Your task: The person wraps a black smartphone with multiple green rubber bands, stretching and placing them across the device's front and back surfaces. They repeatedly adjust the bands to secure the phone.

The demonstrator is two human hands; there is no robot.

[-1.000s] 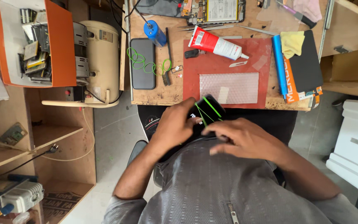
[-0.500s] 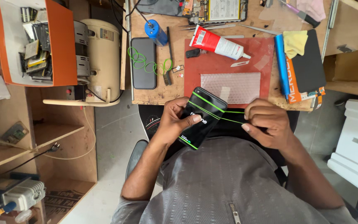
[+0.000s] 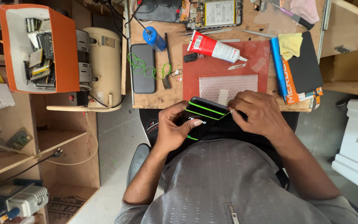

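Phone [image 3: 204, 114] sits at the near edge of the desk [image 3: 154, 97], black with green bands across it, held over your lap and tilted up toward the red mat [image 3: 224, 66]. Left hand [image 3: 175, 128] cups it from below, thumb flat on its face; right hand [image 3: 257, 112] has its fingers [image 3: 233, 108] pinched together on something thin at the phone's right end, too small to tell what.

Judgement on doing this well: keep the left grip wide and steady so the body can't twist, and work the right pinch slowly along the edge, not outward. Rest the phone on the bubble-wrap pad [image 3: 228, 86] if you need more support.

Desk is crowded. Red-and-white glue tube [image 3: 214, 47] lies at the mat's far edge, second dark phone [image 3: 143, 68] to the left with loose green bands [image 3: 146, 69] beside it, blue cylinder [image 3: 154, 38] behind. An opened device [image 3: 212, 12] sits at the far edge; yellow cloth [image 3: 291, 45] and black pad [image 3: 305, 62] at the right. An orange bin of parts [image 3: 38, 47] and a cream machine [image 3: 100, 62] stand left of the desk; wooden shelving [image 3: 30, 145] below.
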